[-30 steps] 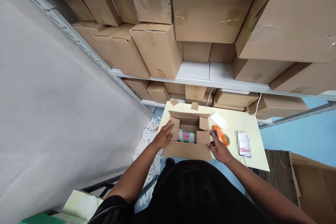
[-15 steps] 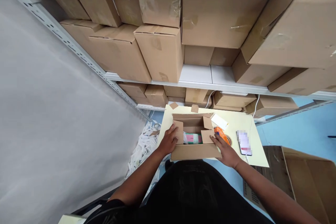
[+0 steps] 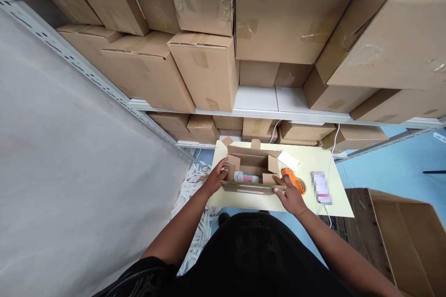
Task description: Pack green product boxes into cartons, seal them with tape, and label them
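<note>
A small open cardboard box [image 3: 251,163] stands on a pale yellow table [image 3: 310,197]. Pink and green packets [image 3: 248,178] lie inside it. My left hand [image 3: 216,177] grips the box's left side flap, fingers curled round its edge. My right hand [image 3: 287,193] holds the right end of the near flap [image 3: 251,187], which stands raised and folded inward. An orange tape dispenser [image 3: 291,178] lies just right of the box, beside my right hand.
A phone [image 3: 321,187] on a white cable and a white card [image 3: 289,160] lie on the table's right part. Shelves of brown cartons [image 3: 209,69] rise behind. White paper strips [image 3: 195,195] litter the floor on the left. An open large carton [image 3: 411,236] sits at right.
The near flap, hanging down towards me before, has been lifted up over the box. Both hands moved inward with it.
</note>
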Demonstrator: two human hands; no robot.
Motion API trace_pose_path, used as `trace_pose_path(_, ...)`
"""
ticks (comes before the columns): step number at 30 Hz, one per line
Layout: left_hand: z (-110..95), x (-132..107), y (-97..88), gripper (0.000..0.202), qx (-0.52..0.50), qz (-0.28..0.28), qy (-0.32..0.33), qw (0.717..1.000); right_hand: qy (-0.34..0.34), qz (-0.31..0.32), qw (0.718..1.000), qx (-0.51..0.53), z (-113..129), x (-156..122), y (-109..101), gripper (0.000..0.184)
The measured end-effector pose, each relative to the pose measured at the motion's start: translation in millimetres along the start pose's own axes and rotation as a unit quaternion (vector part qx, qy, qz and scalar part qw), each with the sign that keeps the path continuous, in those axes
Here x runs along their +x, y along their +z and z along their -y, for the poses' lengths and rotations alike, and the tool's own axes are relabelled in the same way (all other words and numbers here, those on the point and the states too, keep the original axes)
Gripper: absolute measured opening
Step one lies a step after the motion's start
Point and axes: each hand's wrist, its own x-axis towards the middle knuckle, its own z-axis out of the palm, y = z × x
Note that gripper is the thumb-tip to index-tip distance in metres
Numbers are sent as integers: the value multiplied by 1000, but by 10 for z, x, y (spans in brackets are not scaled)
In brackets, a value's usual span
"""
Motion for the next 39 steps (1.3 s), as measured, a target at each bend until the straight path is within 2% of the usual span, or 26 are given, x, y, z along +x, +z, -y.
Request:
trace_pose_path(3, 10, 31, -62, 72, 22, 26, -7, 999, -2, 11, 1000, 21, -35, 20, 1, 56)
trace_pose_path(7, 48, 12, -119, 72, 7, 18, -23, 1000, 98, -17, 995, 20, -22, 108, 96, 51)
trace_pose_path(9, 34, 37, -156, 66, -2, -9, -27, 1000, 139, -25, 990, 11, -5, 154, 157, 53)
trace_pose_path(11, -42, 99, -195, 61, 2, -59, -26, 998, 153, -28, 988, 12, 4, 177, 211, 59)
trace_pose_path(13, -189, 186, -224, 59, 19, -91, -19, 995, 152, -35, 988, 8, 5, 175, 251, 62)
trace_pose_path(14, -280, 229, -230, 59, 31, -89, -8, 996, 144, -41, 989, 2, 4, 168, 265, 62)
trace_pose_path(18, -588, 300, -178, 45, 97, -20, 73, 992, 94, -46, 993, -55, 26, 169, 295, 56)
trace_pose_path(20, -615, 245, -102, 41, 137, -11, 107, 985, 86, -34, 992, -84, 50, 186, 301, 54)
trace_pose_path(23, -489, 102, 47, 30, 204, -25, 141, 968, 79, -33, 994, -71, 37, 147, 287, 54)
trace_pose_path(27, -290, -20, 209, 25, 283, -52, 163, 944, 100, -67, 993, 20, -235, -133, 182, 51)
trace_pose_path(29, -270, -30, 257, 26, 317, -47, 160, 934, 140, -99, 985, -12, -481, -278, 115, 51)
trace_pose_path(31, -295, -35, 301, 26, 346, -34, 144, 927, 159, -108, 977, -96, -740, -334, 85, 52)
trace_pose_path(34, -360, -69, 404, 30, 371, 11, 116, 921, 176, -58, 965, -184, -1025, -224, 159, 50)
trace_pose_path(36, -400, -102, 497, 33, 380, 37, 102, 919, 200, -17, 958, -203, -1097, -89, 253, 43)
trace_pose_path(39, -463, -129, 625, 37, 387, -1, 65, 920, 259, 24, 943, -208, -1060, 54, 324, 38)
